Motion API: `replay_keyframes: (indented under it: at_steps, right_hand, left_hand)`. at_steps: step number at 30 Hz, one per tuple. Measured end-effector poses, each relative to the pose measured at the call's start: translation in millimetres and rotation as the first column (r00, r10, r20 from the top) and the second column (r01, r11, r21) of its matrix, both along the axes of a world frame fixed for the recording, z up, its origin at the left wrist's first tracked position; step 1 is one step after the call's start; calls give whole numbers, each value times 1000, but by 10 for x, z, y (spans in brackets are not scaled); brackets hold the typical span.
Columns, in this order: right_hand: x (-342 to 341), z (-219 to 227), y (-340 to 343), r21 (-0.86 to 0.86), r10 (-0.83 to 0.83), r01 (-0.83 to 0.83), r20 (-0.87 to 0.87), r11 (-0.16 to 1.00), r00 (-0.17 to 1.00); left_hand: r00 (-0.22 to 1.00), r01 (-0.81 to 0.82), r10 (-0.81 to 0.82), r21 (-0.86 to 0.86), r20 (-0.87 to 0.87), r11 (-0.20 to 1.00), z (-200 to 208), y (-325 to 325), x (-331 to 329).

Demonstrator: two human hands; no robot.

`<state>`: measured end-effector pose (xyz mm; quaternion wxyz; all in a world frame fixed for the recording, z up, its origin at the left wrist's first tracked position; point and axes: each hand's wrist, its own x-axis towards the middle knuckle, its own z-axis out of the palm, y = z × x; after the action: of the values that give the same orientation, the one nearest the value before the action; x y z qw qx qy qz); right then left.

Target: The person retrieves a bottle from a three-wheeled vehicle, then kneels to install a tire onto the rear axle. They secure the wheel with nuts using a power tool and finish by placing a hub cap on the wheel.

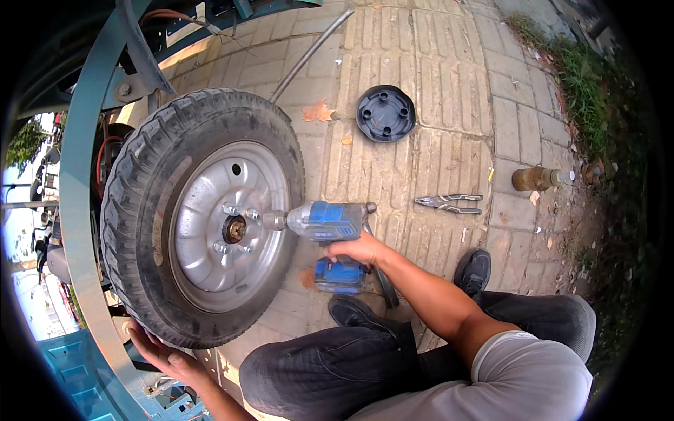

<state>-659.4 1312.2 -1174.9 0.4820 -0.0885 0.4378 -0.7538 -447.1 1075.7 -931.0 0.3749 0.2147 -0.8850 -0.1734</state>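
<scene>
My knees by the wheel (210, 217)
My right hand (358, 249) squeezed the blue drill (326, 224); my left hand (165, 354) lay flat, fingers apart, under the wheel.

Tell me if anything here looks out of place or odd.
The black hub cap lies on the paving, off the wheel, with pliers and a bottle loose nearby. The right hand holds an impact wrench.

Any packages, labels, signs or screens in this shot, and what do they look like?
No packages, signs or screens show.
Impact wrench: held by the right hand against the wheel hub; blue and grey, with a pale label patch on its side, too blurred to describe.
Bottle: lying on the paving at right, brownish, no label visible.
</scene>
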Motion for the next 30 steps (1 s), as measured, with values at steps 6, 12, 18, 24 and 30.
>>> replay_keyframes:
  at_steps: [6,12,18,24,30]
  right_hand:
    - [-1040,-257,1157,283,53,-99,167,954,985]
    - [-1419,-417,2180,614,-388,247,105,749,916]
    - [-1885,198,1632,534,32,831,-843,152,536]
    - [-2543,-621,615,517,504,618,-836,592,216]
    - [-2773,-1074,418,636,724,540,-687,552,69]
  left_hand:
    - [995,101,-88,-316,53,943,484,133,-433]
    - [988,140,-109,-317,113,938,664,82,-833]
    - [987,53,-16,-232,160,971,616,-60,-990]
    - [978,109,-39,-344,202,933,625,7,-1117]
    - [984,41,7,-262,181,964,652,8,-1163]
